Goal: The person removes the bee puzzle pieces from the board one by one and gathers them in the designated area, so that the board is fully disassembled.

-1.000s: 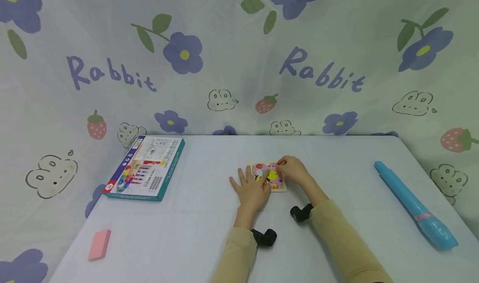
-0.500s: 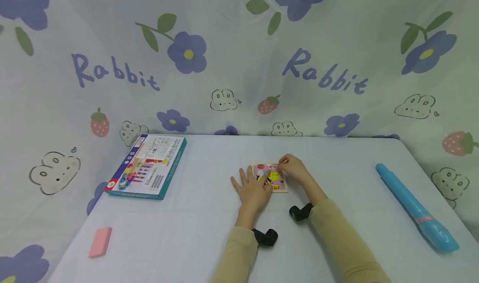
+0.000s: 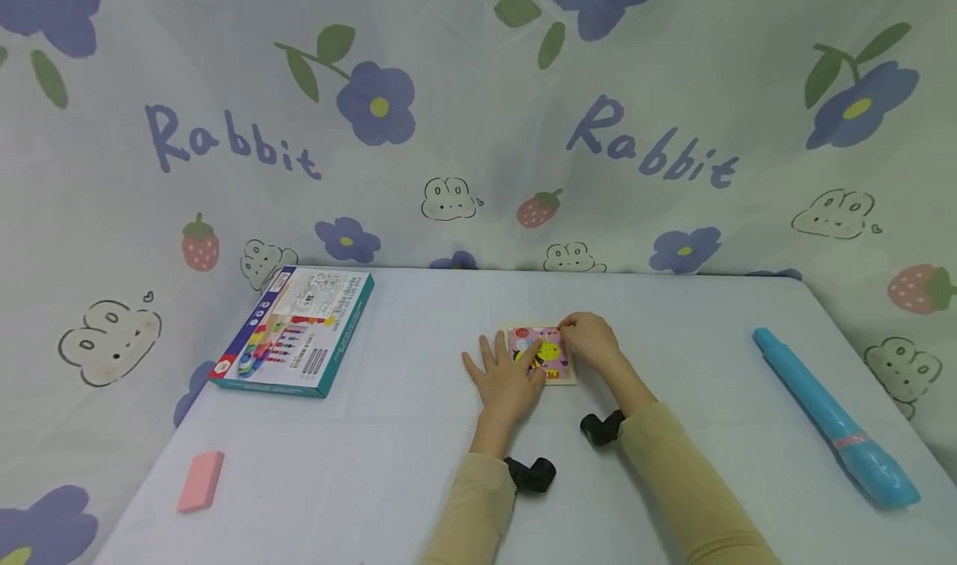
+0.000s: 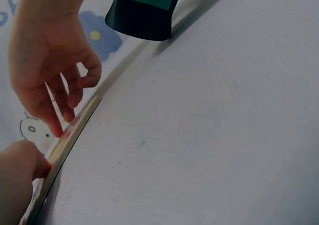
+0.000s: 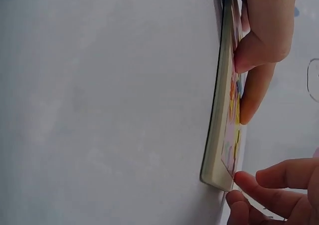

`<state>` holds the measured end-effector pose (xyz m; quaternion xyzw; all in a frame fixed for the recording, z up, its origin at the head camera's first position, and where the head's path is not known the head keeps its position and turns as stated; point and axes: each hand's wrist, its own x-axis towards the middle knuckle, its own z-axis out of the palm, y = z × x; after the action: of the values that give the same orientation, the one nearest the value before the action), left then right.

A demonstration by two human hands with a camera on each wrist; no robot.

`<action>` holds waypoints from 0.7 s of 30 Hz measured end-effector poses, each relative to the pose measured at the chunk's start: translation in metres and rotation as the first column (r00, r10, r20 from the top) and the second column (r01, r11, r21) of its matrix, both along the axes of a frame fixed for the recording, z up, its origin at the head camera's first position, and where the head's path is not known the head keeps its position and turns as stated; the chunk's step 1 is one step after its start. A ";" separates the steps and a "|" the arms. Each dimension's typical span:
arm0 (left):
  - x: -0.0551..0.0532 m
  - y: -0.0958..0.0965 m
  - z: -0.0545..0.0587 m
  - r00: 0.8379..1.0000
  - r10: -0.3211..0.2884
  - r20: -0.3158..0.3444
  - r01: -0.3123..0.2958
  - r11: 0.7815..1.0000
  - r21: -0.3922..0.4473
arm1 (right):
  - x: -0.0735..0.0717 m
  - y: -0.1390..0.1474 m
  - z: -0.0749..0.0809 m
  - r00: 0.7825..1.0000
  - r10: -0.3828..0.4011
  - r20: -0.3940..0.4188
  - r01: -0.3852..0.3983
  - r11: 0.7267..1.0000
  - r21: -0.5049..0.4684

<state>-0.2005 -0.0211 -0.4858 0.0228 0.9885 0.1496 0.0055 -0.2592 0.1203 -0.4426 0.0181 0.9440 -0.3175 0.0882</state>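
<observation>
A small square wooden jigsaw puzzle (image 3: 552, 351) with a pink and yellow picture lies on the white table. My left hand (image 3: 507, 386) rests spread over its left side, fingers straight and apart. In the right wrist view the left thumb and a finger press on the picture face. My right hand (image 3: 596, 345) is at the puzzle's far right corner, fingers bent, fingertips pinching the corner. From the right wrist, one fingertip (image 5: 240, 177) touches the picture's edge and another sits just beyond the frame. The left wrist view shows the puzzle (image 4: 75, 131) edge-on, lying low.
A flat toy box (image 3: 295, 332) lies at the back left, and a pink block (image 3: 200, 482) at the front left. A long blue wrapped item (image 3: 833, 420) lies along the right side. Black wrist cameras (image 3: 532, 475) stick out inward. A printed cloth (image 3: 478, 116) hangs behind.
My right fingertips shift slightly right, toward the puzzle's outer corner. The left hand keeps its place on the puzzle. The head view drifts a little.
</observation>
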 end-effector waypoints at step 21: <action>0.000 0.000 -0.001 1.000 0.011 -0.015 -0.010 1.000 0.027 | 0.000 0.000 -0.001 0.999 -0.037 -0.023 0.038 0.999 0.030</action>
<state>-0.2005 -0.0214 -0.4870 0.0189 0.9865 0.1627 -0.0029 -0.2597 0.1206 -0.4432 0.0335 0.9491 -0.3050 0.0714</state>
